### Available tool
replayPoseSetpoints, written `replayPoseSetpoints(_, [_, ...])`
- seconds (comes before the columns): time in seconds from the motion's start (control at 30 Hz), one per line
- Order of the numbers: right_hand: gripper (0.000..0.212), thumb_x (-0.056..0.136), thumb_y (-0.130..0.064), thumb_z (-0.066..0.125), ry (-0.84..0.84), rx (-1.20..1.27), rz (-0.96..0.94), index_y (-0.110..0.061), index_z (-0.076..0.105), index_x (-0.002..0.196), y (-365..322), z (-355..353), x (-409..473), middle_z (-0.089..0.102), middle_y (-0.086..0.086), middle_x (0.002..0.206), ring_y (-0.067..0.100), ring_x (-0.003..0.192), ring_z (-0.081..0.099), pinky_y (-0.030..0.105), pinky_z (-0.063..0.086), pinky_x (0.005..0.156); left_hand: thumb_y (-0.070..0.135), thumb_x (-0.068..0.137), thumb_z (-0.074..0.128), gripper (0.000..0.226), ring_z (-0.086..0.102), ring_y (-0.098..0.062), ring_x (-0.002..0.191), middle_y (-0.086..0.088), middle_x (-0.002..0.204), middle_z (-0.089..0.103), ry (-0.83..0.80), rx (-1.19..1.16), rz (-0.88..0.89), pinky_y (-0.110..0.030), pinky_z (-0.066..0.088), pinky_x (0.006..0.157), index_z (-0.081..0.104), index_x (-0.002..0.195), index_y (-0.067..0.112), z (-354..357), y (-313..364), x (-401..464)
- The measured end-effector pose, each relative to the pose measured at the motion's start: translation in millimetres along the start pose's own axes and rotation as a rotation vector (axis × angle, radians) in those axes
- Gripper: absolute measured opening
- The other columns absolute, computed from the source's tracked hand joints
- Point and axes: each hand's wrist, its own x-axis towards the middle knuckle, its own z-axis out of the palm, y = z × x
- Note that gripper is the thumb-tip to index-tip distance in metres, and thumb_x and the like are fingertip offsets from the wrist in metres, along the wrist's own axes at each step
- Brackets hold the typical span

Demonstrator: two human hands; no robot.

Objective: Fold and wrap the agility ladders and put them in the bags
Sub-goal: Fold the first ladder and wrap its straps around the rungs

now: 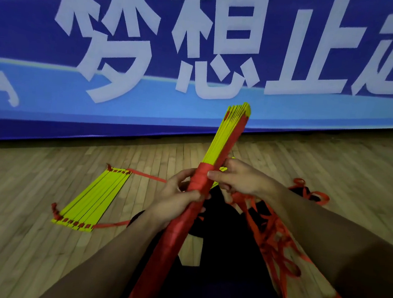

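A bundle of yellow ladder rungs [225, 137] stands tilted up in front of me, its lower part wound in red strap [198, 178]. My left hand [178, 200] grips the wrapped part from the left. My right hand [238, 177] pinches the strap at the bundle's right side. Loose red strap [275, 238] trails in loops under my right forearm. A second folded ladder [92, 199], yellow rungs with red strap ends, lies flat on the floor to the left. A dark bag-like thing [306, 192] with red strap lies behind my right wrist.
I sit on a wooden floor [29, 204] with my dark-clothed legs [213, 282] under the bundle. A large blue banner [146, 110] with white characters stands along the floor's far edge.
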Motion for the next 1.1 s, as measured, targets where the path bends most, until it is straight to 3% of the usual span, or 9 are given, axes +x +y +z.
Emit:
replayPoseSetpoints(0.13, [0.04, 0.091, -0.031, 0.068, 0.089, -0.118, 0.014, -0.012, 0.055, 0.059, -1.1, 0.4, 1.5, 0.048, -0.005, 0.04, 0.008, 0.035, 0.043, 0.021, 0.035, 0.042, 0.025, 0.068, 0.087, 0.067, 0.07, -0.022, 0.093, -0.009, 0.104, 0.072, -0.074, 0.371, 0.029, -0.033, 0.056, 0.076, 0.055, 0.126, 0.018, -0.9, 2.8, 6.1])
replayPoseSetpoints(0.2, [0.038, 0.089, -0.03, 0.071, 0.169, -0.11, -0.013, -0.006, 0.058, 0.063, 0.6, 9.1, 2.7, 0.047, -0.004, 0.04, 0.006, 0.034, 0.041, 0.019, 0.033, 0.04, 0.045, 0.055, 0.093, 0.086, 0.064, -0.014, 0.098, 0.0, 0.111, 0.063, 0.018, 0.724, 0.085, -0.032, 0.055, 0.083, 0.049, 0.125, 0.022, 3.9, 3.3, 10.6])
replayPoseSetpoints(0.27, [0.032, 0.09, -0.021, 0.071, 0.175, -0.037, -0.004, -0.007, 0.057, 0.065, 3.1, 11.8, 3.0, 0.048, -0.007, 0.041, 0.004, 0.033, 0.042, 0.017, 0.034, 0.038, 0.037, 0.053, 0.093, 0.09, 0.063, -0.017, 0.096, 0.001, 0.109, 0.062, 0.115, 0.81, 0.111, -0.036, 0.055, 0.081, 0.043, 0.127, 0.025, 8.3, 4.7, 11.0])
replayPoseSetpoints(0.47, [0.009, 0.092, -0.008, 0.066, -0.033, 0.025, 0.007, -0.011, 0.057, 0.09, 9.5, -9.0, -2.2, 0.062, -0.003, 0.053, 0.009, 0.042, 0.051, 0.022, 0.043, 0.047, 0.004, 0.062, 0.079, 0.055, 0.066, -0.014, 0.06, -0.003, 0.077, 0.071, 0.135, 0.4, -0.005, -0.027, 0.053, 0.056, 0.057, 0.112, 0.012, -3.2, 8.9, 7.7])
replayPoseSetpoints(0.6, [0.012, 0.084, -0.017, 0.066, -0.134, 0.32, 0.031, -0.009, 0.06, 0.091, 7.7, -5.9, -4.1, 0.058, 0.001, 0.055, 0.007, 0.039, 0.045, 0.023, 0.042, 0.044, 0.009, 0.058, 0.071, 0.059, 0.069, -0.039, 0.084, -0.021, 0.1, 0.073, -0.13, -0.012, -0.108, -0.053, 0.054, 0.081, 0.064, 0.116, 0.005, -0.9, 8.3, 0.1])
replayPoseSetpoints(0.7, [0.014, 0.086, -0.018, 0.068, -0.081, 0.184, 0.048, -0.006, 0.059, 0.087, 3.4, -5.9, -2.5, 0.052, -0.004, 0.049, 0.007, 0.037, 0.044, 0.02, 0.04, 0.04, 0.014, 0.073, 0.081, 0.047, 0.07, -0.019, 0.089, -0.004, 0.102, 0.074, -0.245, 0.222, -0.082, -0.038, 0.057, 0.076, 0.062, 0.116, 0.015, 1.2, 13.6, -3.2])
replayPoseSetpoints(0.83, [0.02, 0.091, -0.026, 0.07, -0.02, -0.027, 0.038, -0.011, 0.059, 0.082, 8.4, -1.6, 2.7, 0.049, -0.004, 0.049, 0.007, 0.037, 0.042, 0.024, 0.037, 0.042, 0.024, 0.062, 0.089, 0.074, 0.066, -0.01, 0.086, 0.008, 0.097, 0.066, 0.003, 0.73, 0.107, -0.025, 0.053, 0.07, 0.045, 0.121, 0.027, 4.7, 12.3, 2.2])
replayPoseSetpoints(0.97, [0.017, 0.092, -0.018, 0.068, -0.049, 0.057, 0.058, -0.014, 0.058, 0.079, 12.6, -12.7, -4.0, 0.05, -0.003, 0.05, 0.008, 0.039, 0.041, 0.023, 0.034, 0.044, 0.011, 0.057, 0.078, 0.05, 0.068, -0.026, 0.073, -0.009, 0.086, 0.071, -0.013, 0.352, 0.004, -0.041, 0.056, 0.069, 0.065, 0.105, 0.015, -3.1, 8.4, 4.9])
replayPoseSetpoints(1.1, [0.023, 0.094, -0.01, 0.062, -0.055, 0.15, 0.036, -0.02, 0.062, 0.073, 11.4, -16.1, -11.1, 0.047, -0.003, 0.048, 0.005, 0.037, 0.037, 0.019, 0.031, 0.042, 0.002, 0.064, 0.071, 0.053, 0.07, -0.035, 0.083, -0.02, 0.099, 0.072, -0.215, 0.02, -0.147, -0.043, 0.057, 0.073, 0.063, 0.116, 0.001, -6.1, 12.0, -1.3])
